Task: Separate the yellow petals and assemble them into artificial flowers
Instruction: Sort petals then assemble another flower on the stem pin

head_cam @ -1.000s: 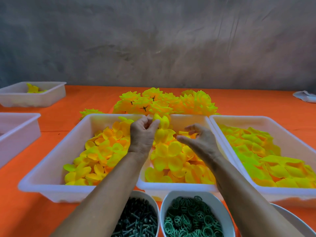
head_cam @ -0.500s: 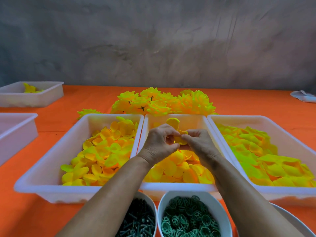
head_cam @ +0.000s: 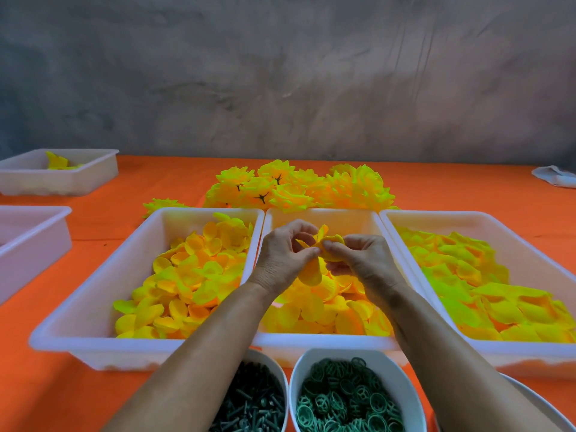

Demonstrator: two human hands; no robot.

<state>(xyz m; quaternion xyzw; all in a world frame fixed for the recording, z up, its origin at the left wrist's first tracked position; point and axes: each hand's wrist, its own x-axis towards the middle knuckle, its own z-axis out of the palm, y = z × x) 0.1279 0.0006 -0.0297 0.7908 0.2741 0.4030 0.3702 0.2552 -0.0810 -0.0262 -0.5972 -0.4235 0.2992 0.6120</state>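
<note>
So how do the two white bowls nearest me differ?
The left bowl holds dark green, peg-like pieces; the right bowl holds lighter green rings with spokes. The left bowl is partly covered by a forearm; the right bowl shows more of its rim. Both are white and sit in front of the petal trays.

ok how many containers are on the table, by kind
white rectangular trays: 5, three in front holding petals, two at the left
white round bowls: 3, green pins, green rings, one mostly cut off
total: 8
</note>
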